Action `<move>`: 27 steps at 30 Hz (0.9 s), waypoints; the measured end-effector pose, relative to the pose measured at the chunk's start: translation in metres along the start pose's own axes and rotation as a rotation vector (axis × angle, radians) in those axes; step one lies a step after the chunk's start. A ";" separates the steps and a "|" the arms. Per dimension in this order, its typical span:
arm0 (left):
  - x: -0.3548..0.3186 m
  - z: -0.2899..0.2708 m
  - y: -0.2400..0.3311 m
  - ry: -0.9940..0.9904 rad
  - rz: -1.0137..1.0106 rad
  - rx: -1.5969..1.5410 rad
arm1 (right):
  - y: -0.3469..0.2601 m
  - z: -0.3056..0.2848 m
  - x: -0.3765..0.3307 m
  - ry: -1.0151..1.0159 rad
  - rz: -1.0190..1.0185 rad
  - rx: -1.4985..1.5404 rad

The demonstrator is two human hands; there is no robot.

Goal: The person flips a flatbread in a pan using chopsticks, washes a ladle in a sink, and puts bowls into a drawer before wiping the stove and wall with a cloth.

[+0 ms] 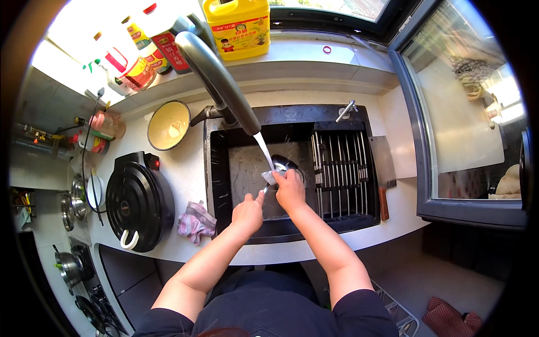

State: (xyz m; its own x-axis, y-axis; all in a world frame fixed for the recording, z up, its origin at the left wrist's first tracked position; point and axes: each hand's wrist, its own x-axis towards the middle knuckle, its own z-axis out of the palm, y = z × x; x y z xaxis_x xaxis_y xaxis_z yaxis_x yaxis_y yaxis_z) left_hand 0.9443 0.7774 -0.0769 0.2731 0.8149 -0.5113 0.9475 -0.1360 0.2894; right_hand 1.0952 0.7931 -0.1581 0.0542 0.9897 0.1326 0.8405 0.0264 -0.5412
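My left hand (248, 213) is closed round the thin handle of a shiny metal utensil (269, 178), held over the black sink (241, 163). Its flat head lies under the running water, but its exact kind is too small to make out. At that head my right hand (291, 192) is closed, its fingers pinching the metal. From the tall grey tap (213, 78) a stream of water (263, 148) falls onto the utensil. Behind my right hand is the dark drain (287, 164), partly hidden by the fingers.
A roll-up metal rack (342, 174) covers the sink's right side. Beside it lies a cleaver (383, 165). Left of the sink are an enamel bowl (169, 126), a black electric griddle (140, 202) and a crumpled cloth (196, 222). An open window pane (466, 112) juts in at right.
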 end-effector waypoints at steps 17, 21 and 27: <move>-0.059 0.025 -0.046 0.223 0.197 0.006 | 0.020 -0.021 0.025 -0.176 0.162 -0.156; -0.066 0.020 -0.052 0.369 0.208 -0.079 | 0.050 -0.073 0.031 0.018 0.151 -0.286; -0.038 0.006 -0.040 0.197 0.175 -0.102 | 0.067 -0.104 0.013 -0.173 0.285 -0.475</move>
State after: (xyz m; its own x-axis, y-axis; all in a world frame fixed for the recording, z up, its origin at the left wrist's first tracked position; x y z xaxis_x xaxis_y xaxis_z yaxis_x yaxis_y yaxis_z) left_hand 0.8970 0.7484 -0.0739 0.3840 0.8791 -0.2824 0.8644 -0.2347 0.4446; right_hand 1.2082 0.7932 -0.1059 0.2590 0.9580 -0.1230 0.9574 -0.2715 -0.0987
